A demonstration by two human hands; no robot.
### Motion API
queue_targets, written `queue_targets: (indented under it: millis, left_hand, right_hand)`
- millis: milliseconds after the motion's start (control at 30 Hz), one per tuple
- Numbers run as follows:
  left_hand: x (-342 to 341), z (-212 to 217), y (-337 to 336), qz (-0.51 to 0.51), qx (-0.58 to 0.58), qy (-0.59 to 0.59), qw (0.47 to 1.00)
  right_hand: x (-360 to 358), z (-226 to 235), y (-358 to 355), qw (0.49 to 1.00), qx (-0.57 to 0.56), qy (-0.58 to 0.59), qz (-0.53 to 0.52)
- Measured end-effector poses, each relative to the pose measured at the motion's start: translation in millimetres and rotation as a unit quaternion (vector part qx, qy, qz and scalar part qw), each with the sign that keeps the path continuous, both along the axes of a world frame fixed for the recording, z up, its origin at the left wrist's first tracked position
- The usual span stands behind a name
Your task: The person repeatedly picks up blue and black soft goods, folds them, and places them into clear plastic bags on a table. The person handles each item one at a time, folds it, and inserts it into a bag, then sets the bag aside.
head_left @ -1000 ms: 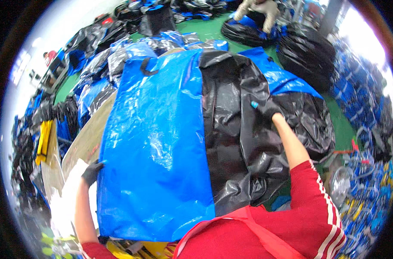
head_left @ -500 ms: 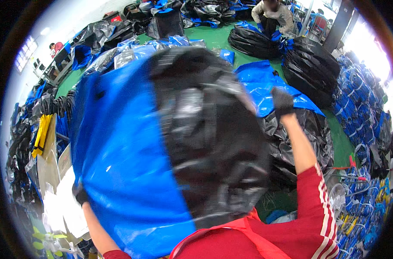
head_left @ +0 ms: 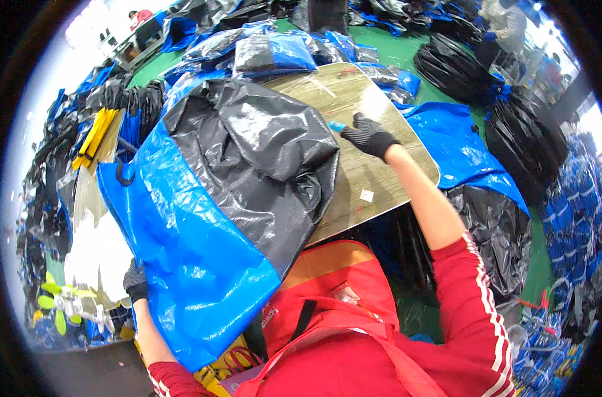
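Looks bright overall, burning out to white on a pale surface (head_left: 99, 255) at left and near the upper-left and right margins. Glints in sharp patches off the blue-and-black sheet (head_left: 211, 212) and more softly off the wood-grained tabletop (head_left: 364, 182). Darkens beneath the tabletop's near edge. Bends and softens toward the black, round rim.

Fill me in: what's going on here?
A person in dark gloves is handling a large blue-and-black bag at a wood-patterned table. The left hand is at the bag's left edge, its grip hard to make out. The right hand is off the bag, above the table, with something blue at a fingertip.
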State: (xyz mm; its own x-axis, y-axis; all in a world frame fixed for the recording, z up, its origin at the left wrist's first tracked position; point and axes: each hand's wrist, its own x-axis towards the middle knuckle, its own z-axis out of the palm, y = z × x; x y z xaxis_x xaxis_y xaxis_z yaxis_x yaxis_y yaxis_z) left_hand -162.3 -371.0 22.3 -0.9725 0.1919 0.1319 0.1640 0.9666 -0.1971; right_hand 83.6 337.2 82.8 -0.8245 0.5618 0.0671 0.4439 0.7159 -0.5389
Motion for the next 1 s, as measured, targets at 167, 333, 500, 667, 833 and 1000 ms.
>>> queue_targets:
  millis: [167, 333, 500, 667, 833, 1000]
  left_hand:
    - [-3, -14, -32, 0.025, 0.003, -0.034, 0.999]
    - [1, 30, 67, -0.033, 0.009, 0.117, 0.993]
    - [74, 32, 344, -0.468, 0.238, -0.062, 0.849]
    - [141, -14, 457, -0.567, 0.125, -0.101, 0.808]
    - [148, -30, 450, -0.529, 0.175, -0.048, 0.829]
    - [149, -23, 461, -0.542, 0.148, -0.028, 0.827]
  right_hand:
    - [27, 24, -64, 0.985, -0.031, -0.011, 0.166]
    - [104, 58, -41, 0.955, 0.159, -0.250, 0.009]
    - [22, 1, -51, 0.981, 0.096, -0.160, -0.050]
    - [14, -49, -60, 0.990, 0.073, -0.114, -0.047]
    - [71, 25, 36, 0.983, 0.181, -0.006, 0.040]
    - [116, 47, 87, 0.989, 0.062, -0.134, -0.033]
